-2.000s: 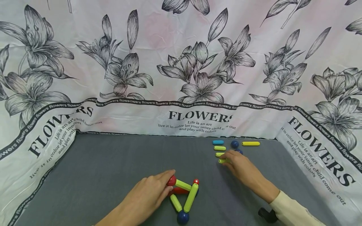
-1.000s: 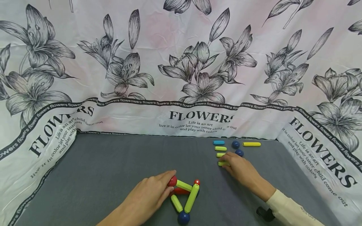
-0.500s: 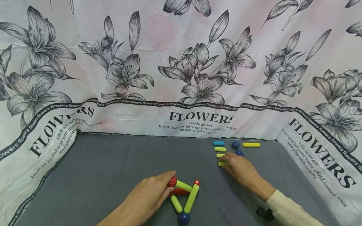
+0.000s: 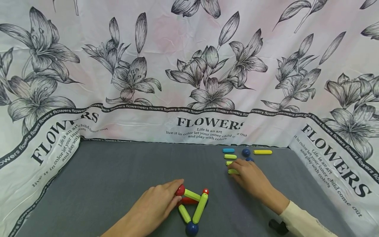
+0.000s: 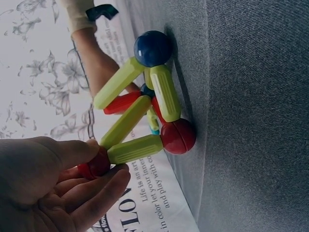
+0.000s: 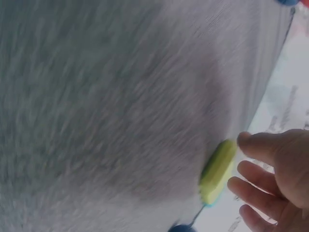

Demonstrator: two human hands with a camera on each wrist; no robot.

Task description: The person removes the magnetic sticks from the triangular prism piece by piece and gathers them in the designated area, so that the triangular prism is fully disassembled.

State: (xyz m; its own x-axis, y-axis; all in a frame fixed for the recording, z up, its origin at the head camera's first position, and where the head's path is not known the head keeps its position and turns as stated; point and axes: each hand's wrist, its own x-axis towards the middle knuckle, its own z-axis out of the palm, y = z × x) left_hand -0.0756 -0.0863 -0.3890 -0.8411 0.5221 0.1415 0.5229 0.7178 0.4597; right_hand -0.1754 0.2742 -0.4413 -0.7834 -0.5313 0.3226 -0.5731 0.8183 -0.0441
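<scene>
My left hand [image 4: 157, 199] pinches a red ball [image 4: 180, 190] at the near left corner of a built frame of rods and balls. In the left wrist view, thumb and fingers close round that red ball [image 5: 95, 164]. Green rods [image 4: 200, 208] join it to a blue ball [image 4: 191, 228], and a red rod [image 4: 189, 200] lies behind. At the back right, my right hand [image 4: 251, 177] is over a light green rod [image 4: 233, 171]. The right wrist view, somewhat blurred, shows that rod [image 6: 218, 171] just past loosely spread fingertips; whether they touch is unclear.
Beyond my right hand lie more light green rods [image 4: 230, 156], a blue rod [image 4: 228, 150], a yellow rod [image 4: 263, 152] and blue balls [image 4: 246, 152]. The grey table [image 4: 127, 171] ends at a flowered cloth [image 4: 207, 128] at the back and sides.
The nearest green rod has shifted slightly toward me since two seconds ago, with my right hand staying over it. My left hand and the frame stay put.
</scene>
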